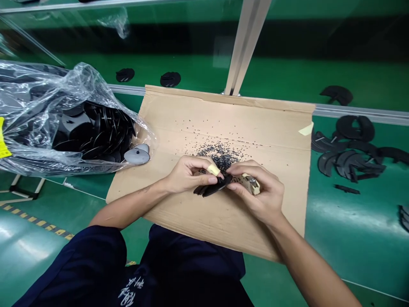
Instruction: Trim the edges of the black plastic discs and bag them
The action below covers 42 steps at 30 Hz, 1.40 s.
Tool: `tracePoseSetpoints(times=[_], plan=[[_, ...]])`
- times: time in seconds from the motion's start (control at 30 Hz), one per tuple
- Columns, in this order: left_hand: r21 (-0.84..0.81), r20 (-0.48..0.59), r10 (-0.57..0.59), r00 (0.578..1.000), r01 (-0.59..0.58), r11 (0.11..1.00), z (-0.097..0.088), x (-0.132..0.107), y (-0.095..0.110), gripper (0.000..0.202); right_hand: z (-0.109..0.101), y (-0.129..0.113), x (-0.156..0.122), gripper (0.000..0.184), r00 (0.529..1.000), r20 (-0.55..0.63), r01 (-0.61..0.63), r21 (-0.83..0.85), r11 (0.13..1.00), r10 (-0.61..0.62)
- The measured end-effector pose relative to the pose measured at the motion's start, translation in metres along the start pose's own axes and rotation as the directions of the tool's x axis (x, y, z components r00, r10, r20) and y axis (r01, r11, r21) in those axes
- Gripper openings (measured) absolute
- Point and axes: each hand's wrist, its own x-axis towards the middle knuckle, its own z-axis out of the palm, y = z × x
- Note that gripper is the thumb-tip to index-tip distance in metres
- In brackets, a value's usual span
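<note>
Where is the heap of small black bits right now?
In the head view, the heap lies mid-picture on the cardboard, just beyond the left hand and right hand.

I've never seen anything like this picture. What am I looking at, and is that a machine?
No machine here: these are a person's left hand and right hand, seen from a camera worn on that person's head, looking forward and down. It's the only view.

Both hands hold a thin black piece in their fingertips. Beneath lies a flat brown cardboard sheet, scattered with tiny black bits, thickest around the fingers. To the left, a clear plastic bag holds many flat, dark, rounded pieces. To the right, black curved pieces lie on a shiny green surface.
</note>
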Motion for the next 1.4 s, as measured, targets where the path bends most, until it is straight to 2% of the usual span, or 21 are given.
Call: tracePoseSetpoints(times=[0.1, 0.27, 0.43, 0.57, 0.63, 0.73, 0.83, 0.9, 1.03, 1.4], plan=[[0.035, 0.036, 0.025, 0.999, -0.026, 0.999, 0.000, -0.002, 0.003, 0.020, -0.001, 0.003, -0.001, 0.010, 0.994, 0.045, 0.100, -0.016, 0.995, -0.099], [0.137, 0.091, 0.086, 0.992, -0.098, 0.986, -0.003, -0.003, 0.008, 0.017, 0.000, 0.011, -0.004, 0.014, 0.972, 0.080, 0.228, -0.087, 0.970, -0.222], [0.157, 0.085, 0.085, 0.993, -0.098, 0.983, -0.002, -0.003, 0.007, 0.023, 0.002, 0.013, -0.005, 0.013, 0.969, 0.059, 0.247, -0.142, 0.959, -0.240], [0.061, 0.069, 0.064, 0.996, -0.068, 0.996, 0.003, -0.003, 0.002, 0.049, 0.005, 0.008, -0.004, 0.012, 0.973, -0.066, 0.202, -0.222, 0.954, -0.221], [0.108, 0.034, 0.102, 0.994, -0.105, 0.989, 0.006, -0.004, -0.001, 0.056, 0.005, 0.006, -0.003, 0.014, 0.974, -0.091, 0.179, -0.252, 0.951, -0.208], [0.302, -0.065, 0.221, 0.973, -0.192, 0.934, 0.010, -0.005, -0.003, 0.037, 0.000, 0.006, -0.001, 0.017, 0.986, -0.035, 0.153, -0.222, 0.963, -0.164], [0.398, -0.103, 0.329, 0.939, -0.264, 0.879, 0.009, -0.004, -0.003, 0.023, -0.007, 0.009, 0.001, 0.018, 0.993, 0.030, 0.120, -0.232, 0.965, -0.116], [0.421, -0.102, 0.350, 0.931, -0.278, 0.863, 0.007, -0.003, -0.003, 0.025, -0.011, 0.012, 0.003, 0.021, 0.990, 0.056, 0.141, -0.338, 0.930, -0.130], [0.439, -0.062, 0.353, 0.934, -0.292, 0.850, 0.004, -0.003, -0.004, 0.026, -0.014, 0.018, 0.002, 0.024, 0.975, 0.133, 0.222, -0.576, 0.786, -0.178], [0.417, -0.019, 0.369, 0.929, -0.328, 0.847, 0.003, -0.004, -0.003, 0.032, -0.014, 0.016, 0.000, 0.017, 0.965, 0.194, 0.261, -0.694, 0.671, -0.174]])
